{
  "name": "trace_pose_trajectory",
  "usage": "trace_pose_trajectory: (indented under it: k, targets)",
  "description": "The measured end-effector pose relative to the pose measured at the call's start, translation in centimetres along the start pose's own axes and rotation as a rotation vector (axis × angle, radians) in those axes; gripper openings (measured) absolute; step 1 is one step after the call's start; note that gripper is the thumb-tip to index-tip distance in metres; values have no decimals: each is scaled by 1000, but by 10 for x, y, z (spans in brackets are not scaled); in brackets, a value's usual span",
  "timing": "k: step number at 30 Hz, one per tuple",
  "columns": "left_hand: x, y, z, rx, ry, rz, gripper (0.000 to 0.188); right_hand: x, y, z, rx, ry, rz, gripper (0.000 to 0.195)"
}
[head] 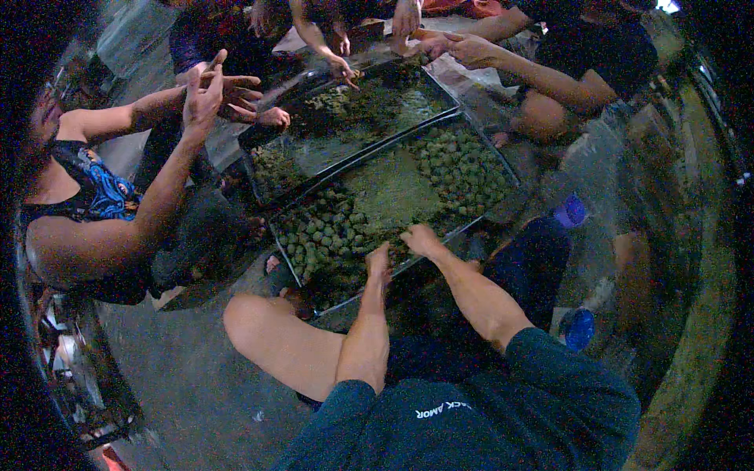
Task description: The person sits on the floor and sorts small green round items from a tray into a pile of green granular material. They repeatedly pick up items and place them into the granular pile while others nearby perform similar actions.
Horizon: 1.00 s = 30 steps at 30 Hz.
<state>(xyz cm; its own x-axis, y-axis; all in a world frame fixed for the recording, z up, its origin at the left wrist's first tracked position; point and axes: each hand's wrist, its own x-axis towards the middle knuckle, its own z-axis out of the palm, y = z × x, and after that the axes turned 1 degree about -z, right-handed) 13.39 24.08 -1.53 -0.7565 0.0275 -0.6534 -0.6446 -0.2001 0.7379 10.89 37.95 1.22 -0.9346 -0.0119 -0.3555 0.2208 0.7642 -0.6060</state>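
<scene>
A shallow rectangular tray (287,257) lies in front of my crossed legs. Small, round, greenish balls (324,229) are crowded at its left end, and more such balls (465,171) fill the right end. Between the two groups spreads a loose, crumbly green layer (394,188). Over the tray's near side, my left hand (378,259) points down with curled fingers. My right hand (420,240) is close beside it, bent at the wrist above the same near side. The fingertips of both hands are hidden or too dark to make out, so what they hold cannot be told.
A second tray (442,88) with patchy dark material adjoins the far side. Several people sit around; a co-worker's raised hands (203,100) are at left, another's hand (341,68) reaches over the far tray. A purple round object (569,211) and a blue one (579,328) are at right.
</scene>
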Motion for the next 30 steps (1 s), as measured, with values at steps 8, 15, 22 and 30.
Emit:
trace_pose_trajectory:
  k: [8, 15, 22, 30]
  targets:
    - [23, -22, -36, -48, 218, -31, 23, -33, -53, -6, -10, 137, 84, 41]
    - [-12, 7, -12, -369, -88, -176, 19, -8, -1, 1, 125, 2, 44, 39]
    - [-6, 1, -24, -370, -9, -102, 20, -23, -34, -14, 238, 150, 76, 41]
    - [-8, 14, -15, -655, -160, -68, 18, -29, -53, -46, 1130, -95, 136, 24]
